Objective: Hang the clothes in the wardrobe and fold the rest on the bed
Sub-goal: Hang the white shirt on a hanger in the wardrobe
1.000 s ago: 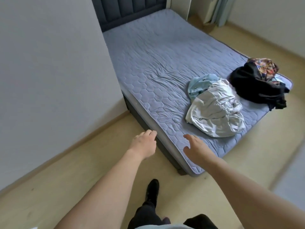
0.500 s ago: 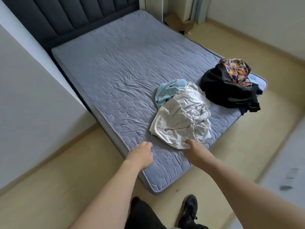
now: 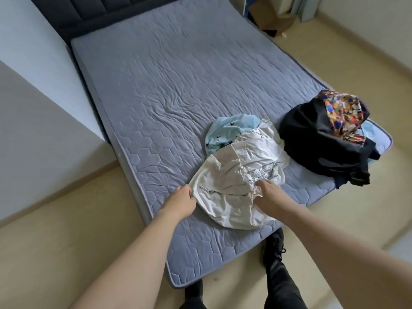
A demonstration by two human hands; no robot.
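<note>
A crumpled white garment point(image 3: 236, 172) lies near the foot corner of the grey quilted bed point(image 3: 160, 90). My left hand point(image 3: 180, 200) pinches its left edge with curled fingers. My right hand point(image 3: 267, 194) grips a bunched fold in its middle. A light blue garment point(image 3: 225, 132) is partly tucked under the white one, behind it. To the right sits a black garment point(image 3: 316, 139) with a colourful patterned piece point(image 3: 343, 110) on top.
A dark padded headboard point(image 3: 93, 16) closes the far end of the bed. A white wall or cabinet side point(image 3: 33, 103) stands close on the left. A cardboard box point(image 3: 274, 21) sits on the floor at the back right. My feet in black shoes point(image 3: 275, 253) stand at the bed's corner.
I have stepped up to the bed's foot corner. Both hands have gone from hovering over the mattress edge to taking hold of the white garment.
</note>
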